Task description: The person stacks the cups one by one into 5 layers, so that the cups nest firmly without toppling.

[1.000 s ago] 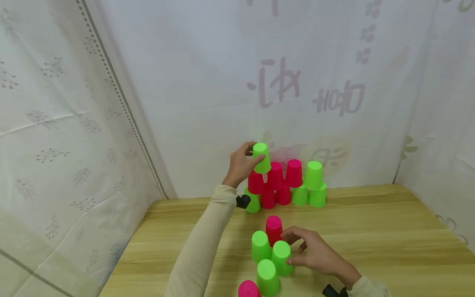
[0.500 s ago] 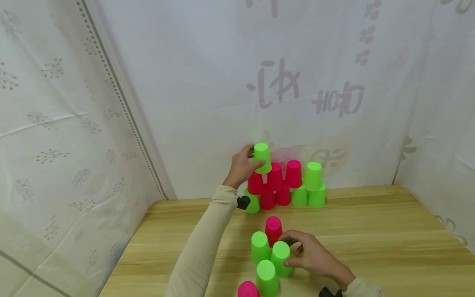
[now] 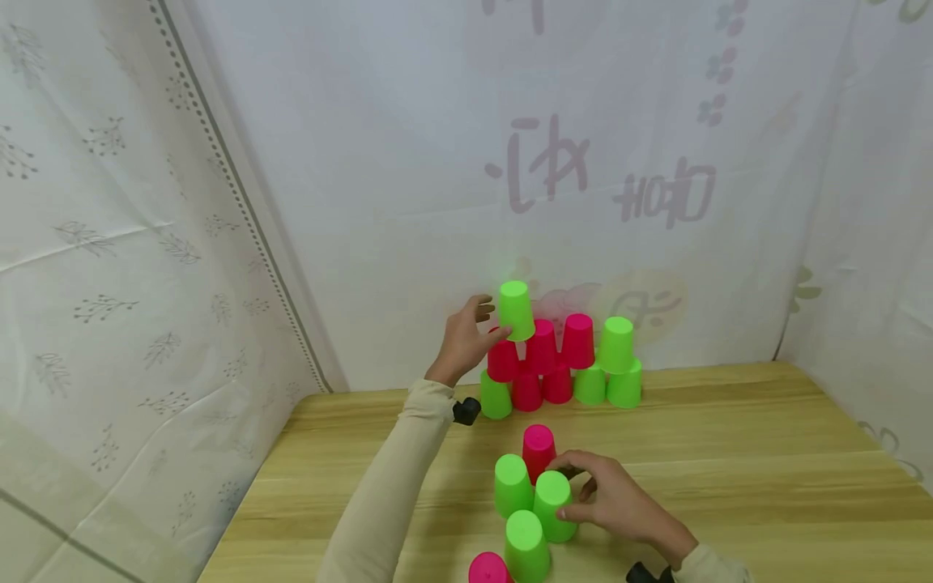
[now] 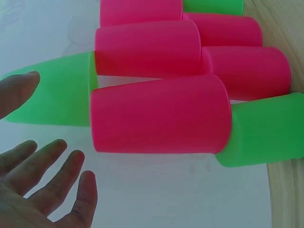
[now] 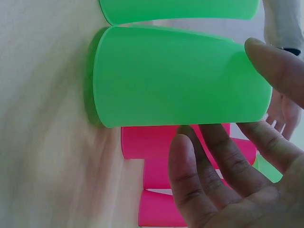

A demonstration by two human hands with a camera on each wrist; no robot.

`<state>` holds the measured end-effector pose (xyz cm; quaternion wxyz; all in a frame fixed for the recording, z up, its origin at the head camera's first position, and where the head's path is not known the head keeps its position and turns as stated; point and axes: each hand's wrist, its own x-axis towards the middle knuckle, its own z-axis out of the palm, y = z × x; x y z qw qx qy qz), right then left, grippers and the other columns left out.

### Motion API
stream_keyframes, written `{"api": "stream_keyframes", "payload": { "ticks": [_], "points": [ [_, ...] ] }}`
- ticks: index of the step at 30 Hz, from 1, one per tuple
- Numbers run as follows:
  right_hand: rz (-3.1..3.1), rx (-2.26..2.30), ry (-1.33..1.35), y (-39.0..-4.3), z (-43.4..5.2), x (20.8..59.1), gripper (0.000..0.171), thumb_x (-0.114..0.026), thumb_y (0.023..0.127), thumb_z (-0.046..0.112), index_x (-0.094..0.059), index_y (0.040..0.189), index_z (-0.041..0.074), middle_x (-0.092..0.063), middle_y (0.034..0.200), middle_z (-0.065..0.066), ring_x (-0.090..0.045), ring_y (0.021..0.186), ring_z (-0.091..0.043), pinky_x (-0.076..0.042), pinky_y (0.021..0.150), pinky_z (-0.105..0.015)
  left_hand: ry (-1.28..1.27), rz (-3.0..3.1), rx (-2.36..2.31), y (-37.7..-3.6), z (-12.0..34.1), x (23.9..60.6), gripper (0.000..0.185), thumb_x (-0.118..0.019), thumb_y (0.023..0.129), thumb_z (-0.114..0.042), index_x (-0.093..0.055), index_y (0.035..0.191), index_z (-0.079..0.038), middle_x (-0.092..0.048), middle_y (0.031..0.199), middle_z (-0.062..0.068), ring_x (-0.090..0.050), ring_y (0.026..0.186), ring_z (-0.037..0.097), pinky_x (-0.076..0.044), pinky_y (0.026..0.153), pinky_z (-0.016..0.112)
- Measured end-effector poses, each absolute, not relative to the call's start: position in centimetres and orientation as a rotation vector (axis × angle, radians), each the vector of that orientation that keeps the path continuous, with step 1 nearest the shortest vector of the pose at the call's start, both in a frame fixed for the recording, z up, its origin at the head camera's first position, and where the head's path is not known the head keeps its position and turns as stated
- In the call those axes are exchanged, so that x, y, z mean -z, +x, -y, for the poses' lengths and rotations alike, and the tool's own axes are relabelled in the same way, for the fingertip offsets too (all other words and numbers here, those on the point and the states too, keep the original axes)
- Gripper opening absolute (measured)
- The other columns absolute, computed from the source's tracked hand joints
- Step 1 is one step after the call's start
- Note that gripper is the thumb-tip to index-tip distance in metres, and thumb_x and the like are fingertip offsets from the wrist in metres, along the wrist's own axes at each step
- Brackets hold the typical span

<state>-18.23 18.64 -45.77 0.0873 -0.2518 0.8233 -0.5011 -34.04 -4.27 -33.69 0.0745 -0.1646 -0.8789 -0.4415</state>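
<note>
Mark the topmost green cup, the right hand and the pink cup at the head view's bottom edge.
Topmost green cup (image 3: 517, 309): head view, side wall.
Right hand (image 3: 618, 500): head view, back of hand.
Bottom-edge pink cup (image 3: 487, 568): head view, upturned base.

The long, pale beige cloth left sleeve (image 3: 386, 494) is creased and bunched at its end; a small, black, knobby wrist device (image 3: 466, 410) sits beside it; the matching beige cloth right sleeve (image 3: 713, 565) has a second black wrist device (image 3: 647, 573) beside it, partly out of view; left grip (image 3: 463, 336) and right grip (image 3: 611, 498) are bare.
</note>
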Motion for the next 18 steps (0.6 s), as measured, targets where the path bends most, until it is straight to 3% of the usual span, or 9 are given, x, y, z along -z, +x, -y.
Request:
{"api": "stream_keyframes", "payload": {
  "ticks": [5,18],
  "points": [
    [-2.482,1.474,-0.762,-18.5,-19.2,45.3,0.042,-0.081,0.084,0.031,-0.064,0.122,0.022,-0.068,0.120,-0.001,-0.060,0.106,-0.003,-0.057,0.077,-0.025,-0.496,2.573,1.366,-32.6,5.8,34.1,0.064,-0.073,0.092,-0.025,-0.044,0.146,-0.007,-0.058,0.145,0.014,-0.055,0.134,0.032,-0.050,0.106,0.053],
    [-2.500,1.499,-0.818,-20.5,-21.5,42.4,0.042,-0.078,0.087,0.026,-0.063,0.124,0.013,-0.066,0.120,-0.009,-0.059,0.104,-0.007,-0.057,0.075,-0.028,-0.647,2.543,1.373,-25.4,9.6,35.1,0.048,-0.074,0.091,-0.018,-0.055,0.135,-0.013,-0.068,0.127,0.007,-0.063,0.121,0.027,-0.053,0.099,0.052]
  ]
}}
